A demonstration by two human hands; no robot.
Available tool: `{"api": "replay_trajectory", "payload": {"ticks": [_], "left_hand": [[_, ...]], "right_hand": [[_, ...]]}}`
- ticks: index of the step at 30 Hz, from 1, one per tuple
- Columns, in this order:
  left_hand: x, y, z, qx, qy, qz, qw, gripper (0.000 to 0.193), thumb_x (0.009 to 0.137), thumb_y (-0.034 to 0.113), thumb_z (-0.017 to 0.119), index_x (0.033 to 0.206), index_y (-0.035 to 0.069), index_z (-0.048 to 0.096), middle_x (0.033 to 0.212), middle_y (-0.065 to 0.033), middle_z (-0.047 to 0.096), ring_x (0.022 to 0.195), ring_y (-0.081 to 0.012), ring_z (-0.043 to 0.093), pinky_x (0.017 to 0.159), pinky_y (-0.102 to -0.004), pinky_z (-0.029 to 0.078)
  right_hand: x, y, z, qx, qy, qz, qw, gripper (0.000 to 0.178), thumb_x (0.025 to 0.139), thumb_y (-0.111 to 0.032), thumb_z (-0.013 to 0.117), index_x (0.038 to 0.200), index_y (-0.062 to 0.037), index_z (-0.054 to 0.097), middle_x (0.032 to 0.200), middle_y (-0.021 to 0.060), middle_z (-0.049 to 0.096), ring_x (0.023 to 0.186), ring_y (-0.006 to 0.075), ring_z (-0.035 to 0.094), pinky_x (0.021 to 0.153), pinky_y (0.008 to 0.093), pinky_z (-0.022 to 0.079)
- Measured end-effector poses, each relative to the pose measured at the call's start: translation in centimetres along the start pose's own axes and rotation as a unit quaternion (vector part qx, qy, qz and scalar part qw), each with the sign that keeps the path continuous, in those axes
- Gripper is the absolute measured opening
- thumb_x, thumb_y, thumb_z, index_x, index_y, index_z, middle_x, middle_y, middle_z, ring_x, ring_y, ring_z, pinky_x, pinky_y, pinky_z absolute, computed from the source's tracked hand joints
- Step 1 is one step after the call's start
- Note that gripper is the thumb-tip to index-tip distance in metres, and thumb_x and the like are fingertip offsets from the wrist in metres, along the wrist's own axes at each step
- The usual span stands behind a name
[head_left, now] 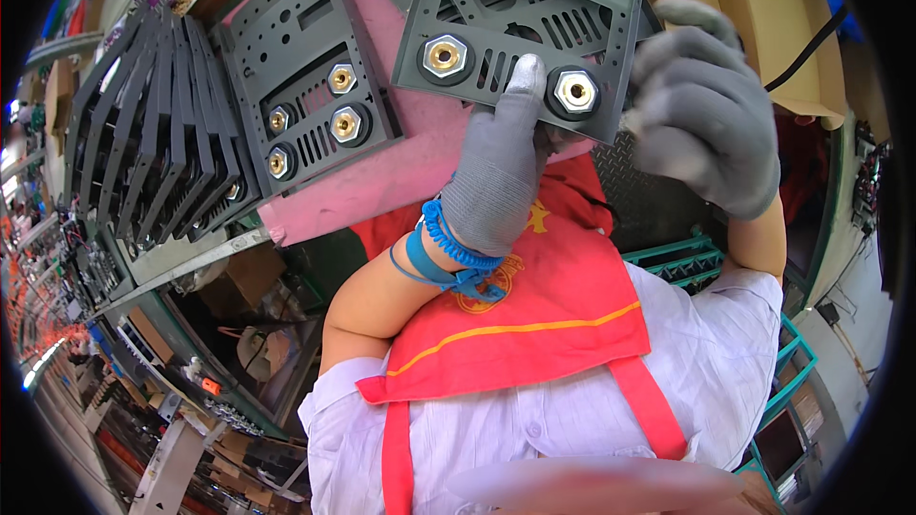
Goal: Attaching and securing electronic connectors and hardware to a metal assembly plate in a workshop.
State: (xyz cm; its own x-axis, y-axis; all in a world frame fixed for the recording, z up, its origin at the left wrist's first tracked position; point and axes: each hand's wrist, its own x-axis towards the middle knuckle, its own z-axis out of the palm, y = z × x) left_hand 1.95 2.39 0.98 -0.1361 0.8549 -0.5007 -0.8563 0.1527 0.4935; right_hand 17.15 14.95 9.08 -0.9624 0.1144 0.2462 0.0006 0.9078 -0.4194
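In the head view, above the pink foam-covered bench surface (382, 172): flat grey perforated metal panel with slots and two brass-bushed hex nuts (534, 10) held up in both gloved hands, long axis running roughly left to right with a slight downward tilt toward the right. Left hand in a grey knit glove (496, 172) directly below the panel's lower edge, index finger extended upward and pressed flat against the panel face between the left hex nut (443, 57) and the right hex nut (576, 91), remaining fingers tucked behind the panel; blue coiled wrist strap (458, 253) at that wrist. Right hand in a grey knit glove (706, 114) at the panel's right edge, fingers curled and closed around that edge, just beside the right hex nut and nearer to it than the left hand's palm. To the left, well apart, lying on the pink surface: second grey perforated panel with four brass-bushed nuts (310, 86), beside an upright row of similar dark panels (157, 124). Below: red apron (544, 315).
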Motion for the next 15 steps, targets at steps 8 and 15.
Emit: {"api": "replay_trajectory", "payload": {"ticks": [8,15], "left_hand": [[-2.5,1.7,-2.4,0.236,-0.004,0.144,0.961,0.034,0.098,0.020,0.049,0.120,-0.005,0.049,0.105,-0.0133,0.063,0.089,-0.0191,0.066,0.076,-0.0304,0.056],[-6.1,6.3,-4.4,0.524,0.047,0.317,0.789,0.044,0.101,0.008,0.044,0.141,-0.004,0.031,0.107,-0.0144,0.060,0.093,-0.0211,0.063,0.078,-0.0316,0.054]], "right_hand": [[3.2,-1.8,3.3,0.098,-0.012,0.080,0.992,0.035,0.074,-0.003,0.069,0.108,-0.0077,0.062,0.109,0.0101,0.063,0.099,0.0323,0.059,0.081,0.0389,0.049],[11.3,-3.5,6.5,0.014,0.088,-0.039,0.995,0.068,0.076,-0.047,0.068,0.132,-0.0110,0.053,0.108,0.0118,0.061,0.097,0.0278,0.059,0.087,0.0393,0.045]]}}
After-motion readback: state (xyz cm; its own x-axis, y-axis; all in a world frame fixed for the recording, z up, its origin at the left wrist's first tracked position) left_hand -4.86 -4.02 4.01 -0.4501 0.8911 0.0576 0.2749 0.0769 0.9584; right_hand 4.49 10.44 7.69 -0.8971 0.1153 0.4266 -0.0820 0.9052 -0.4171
